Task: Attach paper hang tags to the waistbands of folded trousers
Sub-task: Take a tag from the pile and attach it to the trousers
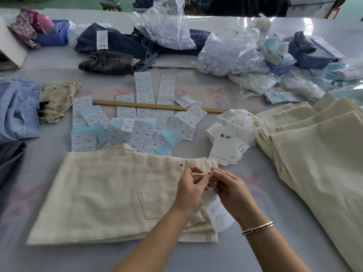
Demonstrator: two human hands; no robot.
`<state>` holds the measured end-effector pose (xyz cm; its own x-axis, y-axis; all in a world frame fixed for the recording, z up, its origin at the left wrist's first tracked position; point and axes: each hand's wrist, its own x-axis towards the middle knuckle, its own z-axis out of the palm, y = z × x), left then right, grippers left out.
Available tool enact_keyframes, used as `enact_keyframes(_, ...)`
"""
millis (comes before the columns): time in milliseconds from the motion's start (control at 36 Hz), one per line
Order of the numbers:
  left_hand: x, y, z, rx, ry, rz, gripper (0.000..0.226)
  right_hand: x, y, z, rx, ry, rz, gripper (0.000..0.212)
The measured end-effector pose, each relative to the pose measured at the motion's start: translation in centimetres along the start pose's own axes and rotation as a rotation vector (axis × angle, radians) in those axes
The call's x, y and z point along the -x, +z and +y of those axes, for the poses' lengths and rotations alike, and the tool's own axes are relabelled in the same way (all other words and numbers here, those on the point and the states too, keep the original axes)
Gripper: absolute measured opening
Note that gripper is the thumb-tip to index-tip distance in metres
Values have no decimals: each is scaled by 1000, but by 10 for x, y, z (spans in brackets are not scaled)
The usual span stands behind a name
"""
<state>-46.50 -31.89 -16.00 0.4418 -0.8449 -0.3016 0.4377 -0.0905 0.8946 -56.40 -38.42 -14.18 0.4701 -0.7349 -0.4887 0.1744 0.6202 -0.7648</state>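
Observation:
Folded cream trousers (102, 193) lie flat in front of me, waistband to the right, back pocket facing up. My left hand (189, 188) and my right hand (230, 190) meet over the waistband's upper end, fingertips pinched together on a thin fastener that is too small to make out. A white paper hang tag (220, 216) with printed text dangles below my right palm, over the waistband edge. A stack of white hang tags (225, 150) lies just beyond the trousers to the right.
Sheets of size stickers (133, 124) and a wooden ruler (157, 106) lie beyond the trousers. A pile of cream trousers (314, 154) fills the right side. Clear plastic bags (231, 54), dark jeans (117, 48) and blue cloth (17, 108) surround the work area.

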Motion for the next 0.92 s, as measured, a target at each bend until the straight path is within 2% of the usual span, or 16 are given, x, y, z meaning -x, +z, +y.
enact_keyframes(250, -3, -1, 0, -125, 34, -20, 18, -1, -2, 0, 40, -21, 46, 25)
enact_keyframes(417, -4, -2, -3, -146, 49, 4, 18, -3, -6, 2, 66, -15, 68, 8)
enact_keyframes(556, -5, -4, -5, -186, 68, -59, 18, -3, -3, 2, 11, 119, 32, 14)
enact_keyframes(611, -7, -4, -5, -239, 85, -65, 20, -4, -3, 2, -9, 172, 53, 10)
enact_keyframes(667, -8, -3, -5, -295, 108, -48, 22, -5, -4, 1, -21, 211, 66, 6)
enact_keyframes(917, -20, 4, -10, -413, 127, 67, 31, -10, -3, -2, -86, 280, 105, 17)
